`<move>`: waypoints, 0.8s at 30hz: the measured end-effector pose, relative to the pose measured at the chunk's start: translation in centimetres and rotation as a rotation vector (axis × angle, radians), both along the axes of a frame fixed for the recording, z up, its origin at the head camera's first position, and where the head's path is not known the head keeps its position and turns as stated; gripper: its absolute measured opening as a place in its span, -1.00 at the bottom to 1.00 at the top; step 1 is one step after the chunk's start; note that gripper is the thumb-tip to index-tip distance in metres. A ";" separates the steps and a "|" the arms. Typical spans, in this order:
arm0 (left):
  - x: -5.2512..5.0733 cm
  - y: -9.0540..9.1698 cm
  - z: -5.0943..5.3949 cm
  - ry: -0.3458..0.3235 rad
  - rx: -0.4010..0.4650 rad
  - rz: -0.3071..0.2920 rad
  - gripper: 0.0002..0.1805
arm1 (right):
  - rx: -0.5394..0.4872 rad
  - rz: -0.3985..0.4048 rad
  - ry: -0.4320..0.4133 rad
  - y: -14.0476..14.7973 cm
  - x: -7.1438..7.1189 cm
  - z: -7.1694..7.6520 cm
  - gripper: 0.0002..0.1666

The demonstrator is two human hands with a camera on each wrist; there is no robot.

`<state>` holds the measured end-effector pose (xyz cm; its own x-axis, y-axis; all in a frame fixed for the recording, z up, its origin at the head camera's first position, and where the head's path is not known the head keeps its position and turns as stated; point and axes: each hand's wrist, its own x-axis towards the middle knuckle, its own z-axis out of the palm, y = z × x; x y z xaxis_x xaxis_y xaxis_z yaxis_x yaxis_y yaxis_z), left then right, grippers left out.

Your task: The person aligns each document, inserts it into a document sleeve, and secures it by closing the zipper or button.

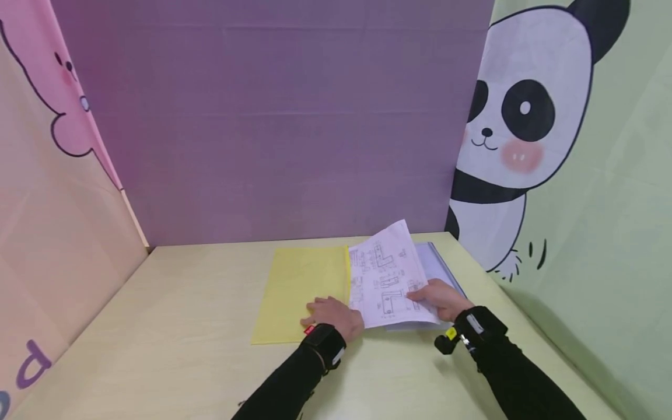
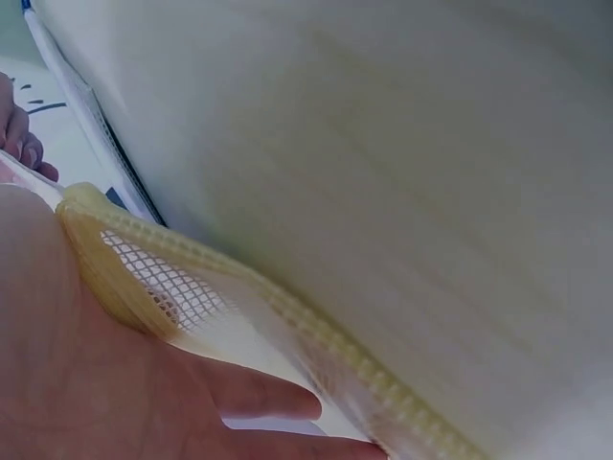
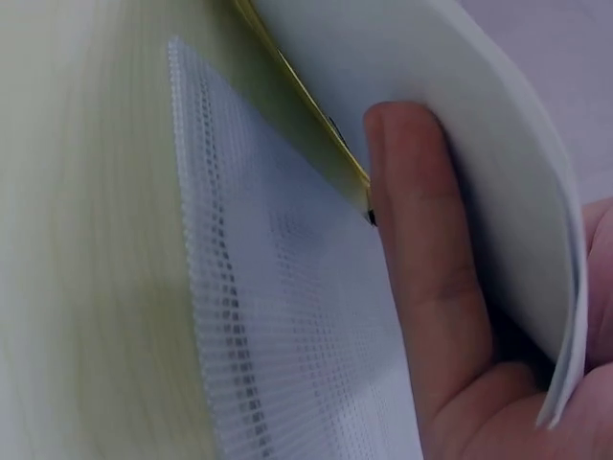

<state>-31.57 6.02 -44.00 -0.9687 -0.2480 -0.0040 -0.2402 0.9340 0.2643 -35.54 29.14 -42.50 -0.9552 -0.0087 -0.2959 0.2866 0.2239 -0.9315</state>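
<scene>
A yellow mesh zip pouch [image 1: 301, 277] lies flat on the table. Across it my left hand [image 1: 336, 318] rests near the right edge with its fingers extended; in the left wrist view, straight fingers [image 2: 259, 388] are at the pouch's zip edge [image 2: 278, 297]. Printed sheets of paper [image 1: 385, 265] with technical drawings meet that right edge, their far right corner raised. My right hand [image 1: 443, 299] pinches the sheets at the near right, thumb on top, and the right wrist view shows a finger beneath the curved paper [image 3: 508, 163]. How far the sheets reach into the pouch is hidden.
A pale lilac mesh pouch [image 1: 436, 262] with a dark edge lies on the table under and right of the sheets. The pale wooden table [image 1: 194, 326] extends left. A purple backdrop [image 1: 273, 128] stands behind, and a panda-print wall [image 1: 530, 116] on the right.
</scene>
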 end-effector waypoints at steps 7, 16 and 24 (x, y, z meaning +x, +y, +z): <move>0.3 -0.2 0.3 -0.007 -0.001 -0.028 -0.32 | 0.018 0.011 -0.001 -0.3 -0.7 -0.5 -0.46; 0.5 -1.0 1.1 -0.073 -0.020 -0.135 -0.24 | 0.069 0.029 0.014 -0.6 -1.6 -1.2 -0.49; 0.3 -1.2 0.9 -0.122 -0.060 -0.176 -0.22 | 0.137 0.020 0.013 -1.4 -1.7 -1.5 -0.42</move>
